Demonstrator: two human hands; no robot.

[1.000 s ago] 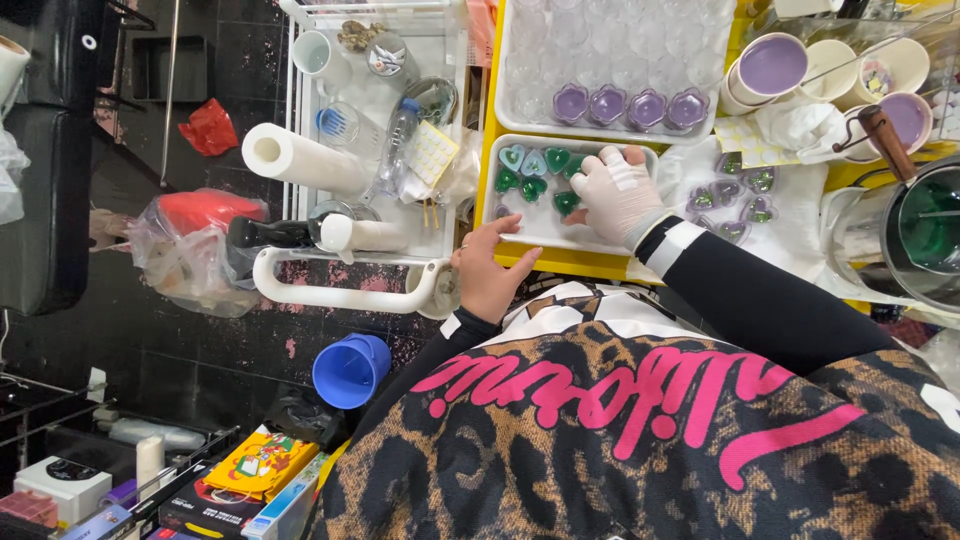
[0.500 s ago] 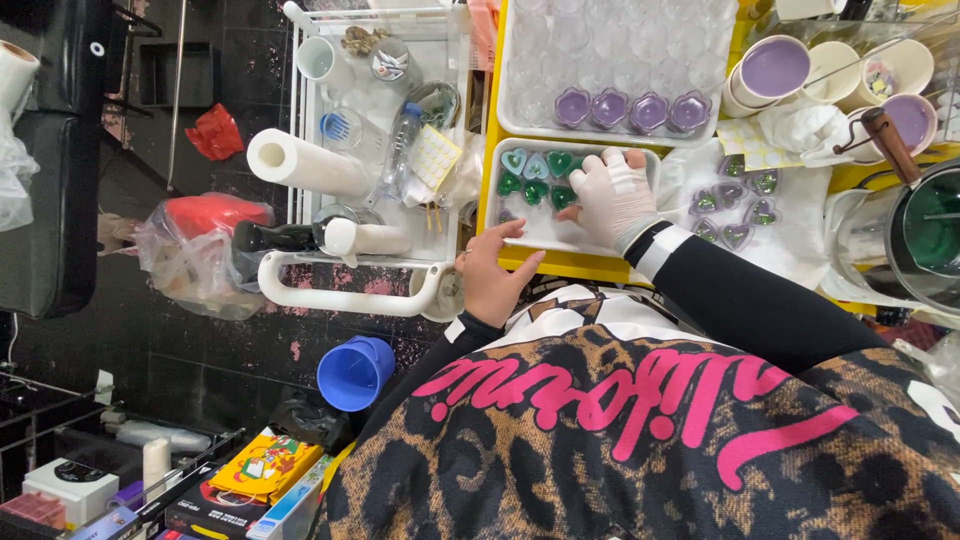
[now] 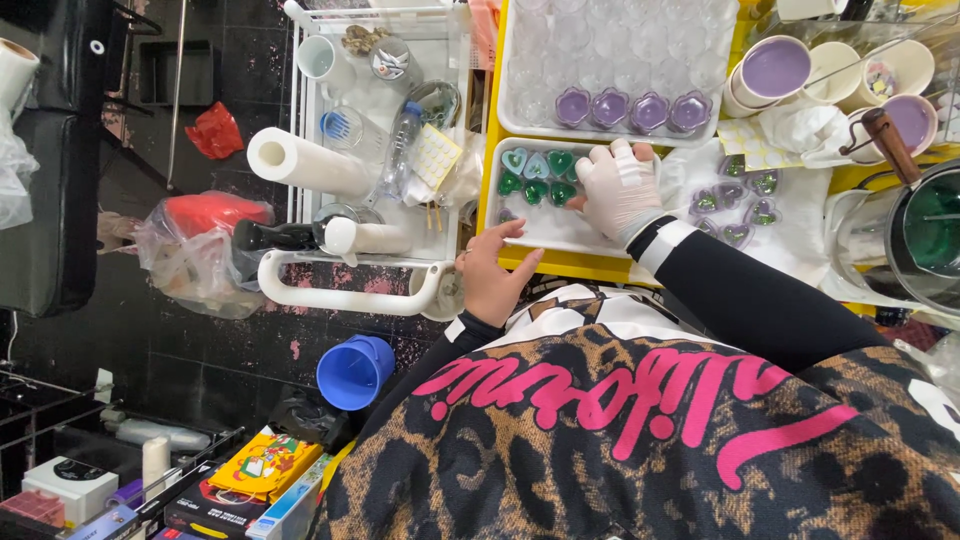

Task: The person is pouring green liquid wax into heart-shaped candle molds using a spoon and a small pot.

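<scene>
Here, gloved right hand (image 3: 618,185) open, flat on white tray (image 3: 560,228), beside green heart candles (image 3: 538,176); bare left hand (image 3: 492,275) open, fingertips touching tray's near edge, on yellow desk (image 3: 560,265)

Glossy green heart candles (image 3: 538,176) in a smooth white plastic tray (image 3: 560,228); matt paper roll (image 3: 305,162)

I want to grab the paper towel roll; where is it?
In the head view, the paper towel roll lies left of centre on the white cart, beside a clear bottle.
</scene>
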